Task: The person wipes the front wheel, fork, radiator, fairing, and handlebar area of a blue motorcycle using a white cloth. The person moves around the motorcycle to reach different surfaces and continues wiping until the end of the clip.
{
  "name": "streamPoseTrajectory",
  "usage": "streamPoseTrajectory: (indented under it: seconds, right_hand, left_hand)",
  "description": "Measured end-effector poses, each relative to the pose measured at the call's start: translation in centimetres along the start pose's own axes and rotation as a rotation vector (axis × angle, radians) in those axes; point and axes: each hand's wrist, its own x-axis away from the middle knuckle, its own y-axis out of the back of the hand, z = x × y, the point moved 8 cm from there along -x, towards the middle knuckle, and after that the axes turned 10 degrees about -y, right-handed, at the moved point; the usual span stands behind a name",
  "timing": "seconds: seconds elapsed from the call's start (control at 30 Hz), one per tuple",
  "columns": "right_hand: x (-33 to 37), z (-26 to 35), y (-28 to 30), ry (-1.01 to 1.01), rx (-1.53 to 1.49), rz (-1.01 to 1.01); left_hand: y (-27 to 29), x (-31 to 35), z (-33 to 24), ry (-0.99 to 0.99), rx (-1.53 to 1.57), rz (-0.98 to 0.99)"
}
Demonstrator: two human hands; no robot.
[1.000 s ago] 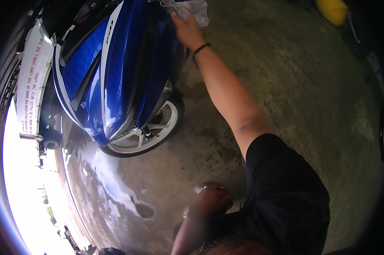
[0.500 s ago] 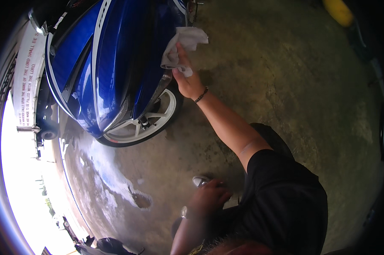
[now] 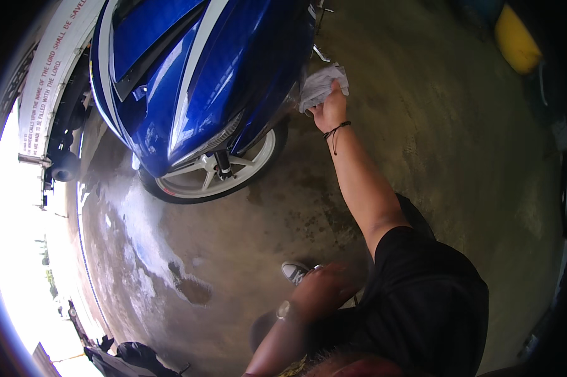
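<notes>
A blue motorcycle (image 3: pixel 230 81) with white stripes stands at the upper left, its front wheel (image 3: pixel 208 173) with pale spokes resting on the floor. My right hand (image 3: pixel 330 112) is stretched out to its side and closed on a crumpled whitish cloth (image 3: pixel 321 87). The cloth lies against or just beside the edge of the blue bodywork; contact is hard to make out. My left hand (image 3: pixel 324 292), with a watch at the wrist and a ring, is low near my leg. Its fingers are dark and blurred, so their pose is unclear.
Wet patches (image 3: pixel 142 232) mark the concrete floor left of my shoe (image 3: pixel 294 271). A white printed banner (image 3: pixel 54 75) hangs at the far left above dark tyres (image 3: pixel 64 166). Something yellow (image 3: pixel 517 41) stands at the upper right. Another dark vehicle part (image 3: pixel 133 358) shows at the lower left.
My right hand has moved with the cloth to the right and farther back along the motorcycle's side. The view has shifted, so the motorcycle appears farther right. My left hand stays low.
</notes>
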Motion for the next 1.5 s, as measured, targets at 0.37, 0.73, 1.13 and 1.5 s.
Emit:
streamPoseTrajectory:
  seconds: [0.37,0.73,1.13,1.5]
  right_hand:
    - [14.9,-3.6,-4.6,0.292,0.238,0.03]
    - [45.4,-2.1,-19.0,-0.392,1.457,0.373]
    - [39.3,24.7,-48.5,1.079,2.226,-0.542]
    - [26.8,30.8,-42.0,0.55,2.336,-0.735]
  left_hand:
    - [-0.3,2.3,15.1,0.359,0.341,-0.475]
    - [9.5,17.2,-0.9,0.259,1.586,-1.155]
    - [24.2,23.1,-13.2,0.189,1.866,-0.774]
    - [14.8,38.0,-2.0,0.952,1.253,-0.55]
